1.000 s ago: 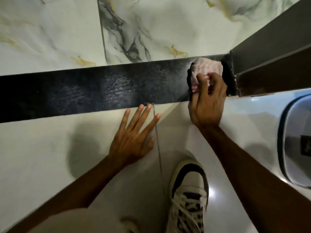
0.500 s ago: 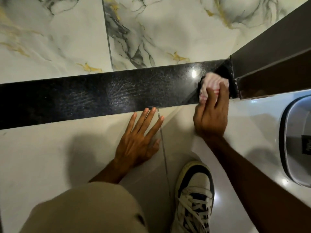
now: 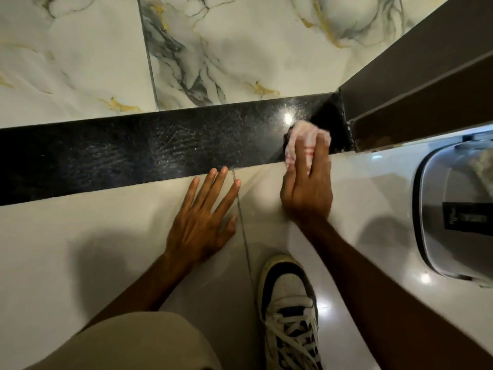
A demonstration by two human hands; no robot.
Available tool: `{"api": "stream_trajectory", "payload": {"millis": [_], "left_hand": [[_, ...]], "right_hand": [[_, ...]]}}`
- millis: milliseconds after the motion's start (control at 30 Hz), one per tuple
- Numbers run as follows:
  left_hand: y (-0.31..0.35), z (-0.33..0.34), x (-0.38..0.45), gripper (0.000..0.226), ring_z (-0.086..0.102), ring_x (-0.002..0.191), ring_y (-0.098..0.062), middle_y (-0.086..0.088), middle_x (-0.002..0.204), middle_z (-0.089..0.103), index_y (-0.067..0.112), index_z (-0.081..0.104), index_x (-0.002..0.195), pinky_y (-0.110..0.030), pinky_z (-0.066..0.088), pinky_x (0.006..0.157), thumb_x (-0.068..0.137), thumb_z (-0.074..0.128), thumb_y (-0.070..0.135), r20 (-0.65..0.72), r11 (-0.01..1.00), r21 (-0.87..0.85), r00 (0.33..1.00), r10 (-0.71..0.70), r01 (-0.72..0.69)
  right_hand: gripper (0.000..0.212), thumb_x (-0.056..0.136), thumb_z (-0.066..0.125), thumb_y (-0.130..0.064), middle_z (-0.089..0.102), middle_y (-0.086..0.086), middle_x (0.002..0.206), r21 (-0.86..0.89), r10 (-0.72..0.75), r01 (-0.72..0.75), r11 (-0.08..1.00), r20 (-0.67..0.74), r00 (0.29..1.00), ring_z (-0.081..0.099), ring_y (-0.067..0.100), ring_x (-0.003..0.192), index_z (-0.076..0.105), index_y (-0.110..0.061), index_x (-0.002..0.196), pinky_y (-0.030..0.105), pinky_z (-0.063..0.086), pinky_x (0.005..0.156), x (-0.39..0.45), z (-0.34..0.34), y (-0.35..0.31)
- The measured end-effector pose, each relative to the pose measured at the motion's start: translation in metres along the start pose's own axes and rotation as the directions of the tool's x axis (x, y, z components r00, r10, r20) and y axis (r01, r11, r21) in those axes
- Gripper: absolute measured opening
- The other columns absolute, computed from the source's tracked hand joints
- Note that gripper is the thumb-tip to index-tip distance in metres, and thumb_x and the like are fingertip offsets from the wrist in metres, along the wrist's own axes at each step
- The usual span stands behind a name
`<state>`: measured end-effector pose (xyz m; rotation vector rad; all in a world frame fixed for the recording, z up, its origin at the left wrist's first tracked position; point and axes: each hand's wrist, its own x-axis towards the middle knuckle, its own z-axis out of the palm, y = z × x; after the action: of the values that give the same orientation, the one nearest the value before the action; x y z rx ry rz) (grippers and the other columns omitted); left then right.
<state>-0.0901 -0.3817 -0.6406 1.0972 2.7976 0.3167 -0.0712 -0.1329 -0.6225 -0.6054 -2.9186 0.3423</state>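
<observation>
Head view: your right hand [image 3: 306, 190] presses the bunched cloth [image 3: 302, 130] onto the black strip [image 3: 133, 156], fingers laid over it, at the strip's right end by the door frame [image 3: 416, 84]. Your left hand [image 3: 202, 217] lies flat and spread on the floor [image 3: 80, 222]. Smears cover the strip leftward, so most wiping looks undone.

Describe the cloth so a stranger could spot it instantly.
Follow the glossy black stone strip rightwards to the dark brown frame. There the right hand presses a crumpled white cloth with red stripes, the only fabric on the stone.
</observation>
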Motion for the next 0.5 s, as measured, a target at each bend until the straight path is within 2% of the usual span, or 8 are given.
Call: {"api": "stream_trajectory", "payload": {"millis": [100, 167, 200, 233, 300, 333, 433, 500], "left_hand": [[-0.001, 0.003, -0.003, 0.069, 0.016, 0.170, -0.036, -0.020, 0.182, 0.019, 0.017, 0.023, 0.174, -0.053, 0.011, 0.140, 0.113, 0.032, 0.046, -0.024, 1.000, 0.000, 1.000, -0.007, 0.007], [-0.001, 0.004, -0.004, 0.069, 0.017, 0.170, -0.036, -0.021, 0.182, 0.019, 0.016, 0.023, 0.174, -0.054, 0.013, 0.140, 0.113, 0.032, 0.046, -0.028, 1.000, 0.013, 1.000, -0.014, 0.014], [-0.001, 0.003, -0.003, 0.069, 0.018, 0.170, -0.037, -0.021, 0.181, 0.020, 0.015, 0.024, 0.174, -0.055, 0.015, 0.139, 0.112, 0.033, 0.045, -0.029, 1.000, 0.014, 1.000, -0.012, 0.013], [-0.001, 0.002, -0.003, 0.069, 0.020, 0.169, -0.038, -0.022, 0.181, 0.021, 0.014, 0.027, 0.173, -0.056, 0.017, 0.139, 0.112, 0.035, 0.044, -0.031, 1.000, 0.012, 0.999, -0.009, 0.009], [-0.001, -0.004, -0.002, 0.069, 0.024, 0.167, -0.040, -0.024, 0.179, 0.026, 0.011, 0.033, 0.171, -0.058, 0.022, 0.137, 0.110, 0.041, 0.042, -0.034, 1.000, 0.006, 0.999, -0.002, 0.002], [0.000, -0.007, -0.001, 0.069, 0.025, 0.167, -0.040, -0.024, 0.178, 0.027, 0.010, 0.034, 0.170, -0.059, 0.024, 0.136, 0.109, 0.043, 0.041, -0.032, 1.000, 0.004, 0.999, -0.002, 0.002], [0.002, -0.010, 0.000, 0.070, 0.026, 0.167, -0.040, -0.024, 0.178, 0.027, 0.012, 0.033, 0.171, -0.059, 0.024, 0.136, 0.109, 0.043, 0.042, -0.007, 1.000, 0.006, 1.000, -0.018, 0.018], [0.002, -0.007, -0.001, 0.070, 0.024, 0.167, -0.039, -0.023, 0.179, 0.026, 0.012, 0.031, 0.172, -0.057, 0.021, 0.136, 0.110, 0.039, 0.043, -0.003, 1.000, 0.018, 1.000, -0.017, 0.017]], "right_hand": [[0.066, 0.110, 0.050, -0.024, 0.018, 0.023, 0.178, 0.163, 0.236, -0.226, 0.960, -0.043, 0.971, 0.025, 0.042, 0.165, 0.025, -0.016, 0.171, 0.057, 0.041, 0.129, 0.063, 0.015, -0.024], [0.079, 0.104, 0.059, -0.019, 0.030, 0.024, 0.172, 0.336, 0.249, -0.221, 0.916, -0.042, 0.968, 0.048, 0.042, 0.151, 0.015, -0.021, 0.169, 0.052, 0.061, 0.107, 0.090, 0.023, -0.051], [0.080, 0.103, 0.059, -0.019, 0.030, 0.024, 0.172, 0.331, 0.126, -0.104, 0.938, -0.046, 0.991, 0.052, 0.041, 0.147, 0.012, -0.024, 0.167, 0.047, 0.063, 0.100, 0.090, 0.025, -0.063], [0.076, 0.105, 0.056, -0.022, 0.025, 0.024, 0.175, 0.263, -0.072, 0.078, 0.962, -0.032, 0.997, 0.046, 0.041, 0.152, 0.014, -0.025, 0.168, 0.047, 0.060, 0.106, 0.081, 0.026, -0.071], [0.064, 0.111, 0.048, -0.031, 0.017, 0.020, 0.180, 0.166, -0.381, 0.364, 0.916, 0.086, 0.920, 0.022, 0.037, 0.167, 0.026, -0.022, 0.170, 0.055, 0.041, 0.129, 0.044, 0.025, -0.068], [0.062, 0.112, 0.047, -0.033, 0.016, 0.017, 0.180, 0.148, -0.413, 0.395, 0.907, 0.130, 0.901, 0.018, 0.034, 0.168, 0.030, -0.023, 0.170, 0.054, 0.036, 0.133, 0.023, 0.021, -0.057], [0.060, 0.110, 0.053, -0.025, 0.021, 0.016, 0.179, 0.097, -0.190, 0.184, 0.978, 0.061, 0.980, 0.030, 0.036, 0.164, 0.036, -0.024, 0.168, 0.051, 0.054, 0.120, -0.017, 0.005, -0.014], [0.058, 0.111, 0.050, -0.024, 0.023, 0.019, 0.178, 0.079, -0.014, 0.015, 0.997, -0.015, 1.000, 0.028, 0.039, 0.165, 0.037, -0.021, 0.167, 0.055, 0.050, 0.123, -0.006, 0.003, 0.004]]}}
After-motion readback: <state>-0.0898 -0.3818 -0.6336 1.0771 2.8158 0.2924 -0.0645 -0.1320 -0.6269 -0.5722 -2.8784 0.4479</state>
